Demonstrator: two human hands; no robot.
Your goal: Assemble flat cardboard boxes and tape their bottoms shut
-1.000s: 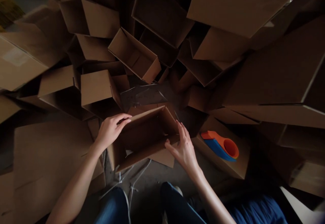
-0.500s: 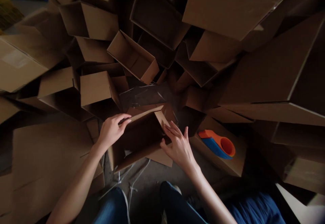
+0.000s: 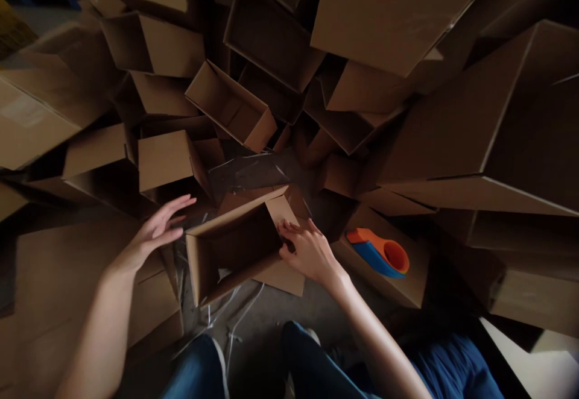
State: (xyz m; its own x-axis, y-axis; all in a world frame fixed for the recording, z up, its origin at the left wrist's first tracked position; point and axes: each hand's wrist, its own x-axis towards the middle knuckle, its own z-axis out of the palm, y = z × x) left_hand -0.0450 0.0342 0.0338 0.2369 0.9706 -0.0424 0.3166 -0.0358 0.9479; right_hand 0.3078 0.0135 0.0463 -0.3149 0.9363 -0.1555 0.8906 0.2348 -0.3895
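An open cardboard box (image 3: 244, 236) sits tilted in front of me on other cardboard, its dark inside showing. My right hand (image 3: 312, 251) is at its right end, fingers bent over the short flap (image 3: 280, 209) there. Just left of the box, my left hand (image 3: 156, 233) hangs in the air, fingers apart and holding nothing. An orange and blue tape dispenser (image 3: 380, 253) lies to the right of my right hand, on top of a closed-looking carton (image 3: 418, 281).
Empty cartons are piled beyond the box, among them a small open one (image 3: 230, 103). A large carton (image 3: 452, 122) looms at the right; a broad cardboard piece (image 3: 76, 284) lies at the left. Loose white strands (image 3: 239, 320) trail on the floor by my feet.
My left hand has let go of the box's far-left edge and moved left, away from it. My right hand stays at the right flap, which has tipped further inward.
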